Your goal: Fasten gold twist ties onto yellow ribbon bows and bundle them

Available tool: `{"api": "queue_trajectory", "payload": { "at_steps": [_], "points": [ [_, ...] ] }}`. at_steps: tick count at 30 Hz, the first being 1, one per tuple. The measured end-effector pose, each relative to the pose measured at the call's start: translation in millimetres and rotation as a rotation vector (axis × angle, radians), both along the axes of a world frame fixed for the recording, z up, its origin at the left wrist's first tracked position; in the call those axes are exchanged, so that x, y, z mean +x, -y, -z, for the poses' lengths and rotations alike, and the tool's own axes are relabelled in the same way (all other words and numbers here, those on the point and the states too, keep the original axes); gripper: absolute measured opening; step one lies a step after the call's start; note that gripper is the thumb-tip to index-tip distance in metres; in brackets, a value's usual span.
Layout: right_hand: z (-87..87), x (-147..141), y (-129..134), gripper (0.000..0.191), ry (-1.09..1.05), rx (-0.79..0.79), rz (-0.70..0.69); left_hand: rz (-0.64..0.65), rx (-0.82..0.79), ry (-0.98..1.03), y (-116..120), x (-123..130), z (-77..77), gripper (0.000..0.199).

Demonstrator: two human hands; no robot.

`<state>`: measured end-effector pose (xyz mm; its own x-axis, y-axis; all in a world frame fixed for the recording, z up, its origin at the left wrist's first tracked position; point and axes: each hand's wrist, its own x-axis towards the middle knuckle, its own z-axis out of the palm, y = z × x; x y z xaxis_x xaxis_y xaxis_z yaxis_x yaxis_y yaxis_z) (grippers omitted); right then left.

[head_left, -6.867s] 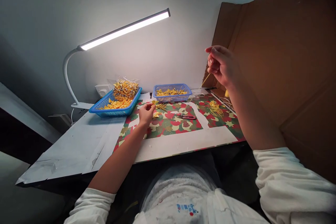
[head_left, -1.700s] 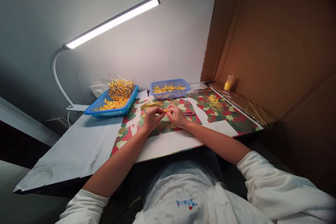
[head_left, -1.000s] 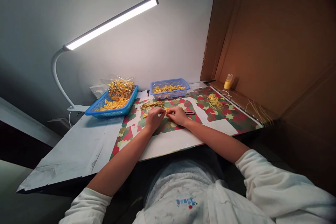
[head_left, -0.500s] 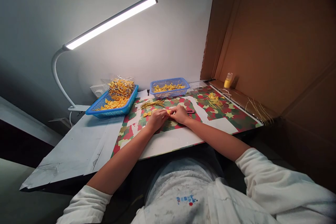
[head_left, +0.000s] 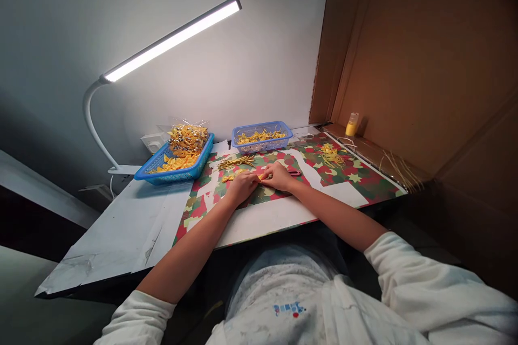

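On the desk, a blue plastic basket holds yellow bows and a filled clear bag. The left hand and right hand have fingers pinched on a small yellow ribbon piece between them; behind, a violet-blue basket holds yellow pieces. Rightmost, a clear vial contains something yellow.

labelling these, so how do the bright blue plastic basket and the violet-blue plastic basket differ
The bright blue plastic basket stands angled; the violet-blue plastic basket stands nearly square to the wall. The bright blue one's yellow contents heap above its rim; the violet-blue one's lie lower. Both are perforated.
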<state>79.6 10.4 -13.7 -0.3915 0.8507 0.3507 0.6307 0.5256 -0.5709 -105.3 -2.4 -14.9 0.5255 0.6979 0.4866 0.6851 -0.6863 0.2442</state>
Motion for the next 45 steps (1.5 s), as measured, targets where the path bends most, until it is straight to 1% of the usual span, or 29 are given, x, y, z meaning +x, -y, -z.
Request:
{"api": "queue_trajectory", "payload": {
  "at_steps": [2,5,8,10,12,18,20,24,26,28,30,31,33,35,36,38,41,43,44,45],
  "points": [
    [-2.3,2,-1,0.006,-0.006,0.006,-0.041,-0.046,0.012,0.099,0,-2,-0.5,0.013],
    [-7.4,5,-2,0.007,-0.058,0.107,-0.075,-0.103,0.039,0.269,0,-4,-1.0,0.009],
    [-12.8,10,-3,0.017,-0.128,0.195,-0.083,-0.105,0.017,0.363,-1,-5,-2.0,0.006],
    [-15.1,13,-4,0.029,-0.14,0.21,-0.094,-0.089,-0.011,0.391,-1,-4,-2.9,0.005],
    [-15.8,15,-5,0.034,-0.121,0.213,-0.105,-0.074,-0.031,0.411,-1,-2,-3.6,0.005],
    [-13.2,16,-6,0.017,-0.072,0.241,-0.112,-0.04,-0.055,0.482,0,2,-4.1,0.007],
    [-11.6,15,-6,0.012,-0.082,0.252,-0.104,-0.019,-0.049,0.475,1,3,-4.4,0.01],
    [-8.1,13,-8,0.019,-0.15,0.224,-0.105,0.023,-0.01,0.426,2,4,-5.8,0.012],
    [-7.5,12,-9,0.015,-0.199,0.135,-0.139,0.033,0.021,0.395,2,3,-6.4,0.01],
    [-7.7,11,-11,0.016,-0.24,0.012,-0.179,0.04,0.05,0.349,2,3,-6.5,0.01],
    [-8.1,11,-12,0.016,-0.243,-0.061,-0.179,0.046,0.069,0.287,1,4,-6.3,0.012],
    [-8.1,10,-11,0.014,-0.232,-0.059,-0.158,0.048,0.072,0.25,0,5,-6.1,0.013],
    [-8.0,10,-9,0.009,-0.214,-0.003,-0.115,0.042,0.072,0.179,0,8,-6.1,0.014],
    [-8.1,8,-6,0.009,-0.246,0.052,-0.106,0.015,0.074,0.138,-1,10,-6.5,0.015],
    [-8.6,7,-5,0.01,-0.29,0.058,-0.11,0.001,0.074,0.126,-1,11,-6.9,0.016],
    [-10.9,5,-3,0.013,-0.436,0.019,-0.115,-0.003,0.064,0.094,-1,12,-7.5,0.017],
    [-19.1,7,-10,0.019,-0.743,-0.081,-0.084,0.028,0.037,0.041,-2,11,-7.1,0.018],
    [-27.3,19,-21,0.021,-0.945,-0.101,-0.011,0.023,0.027,0.048,-4,9,-5.8,0.018],
    [-31.6,30,-28,0.021,-1.033,-0.089,0.052,0.009,0.024,0.062,-5,8,-5.1,0.018],
    [-35.7,45,-35,0.021,-1.115,-0.051,0.146,-0.009,0.021,0.075,-7,7,-4.5,0.018]
  ]
}}
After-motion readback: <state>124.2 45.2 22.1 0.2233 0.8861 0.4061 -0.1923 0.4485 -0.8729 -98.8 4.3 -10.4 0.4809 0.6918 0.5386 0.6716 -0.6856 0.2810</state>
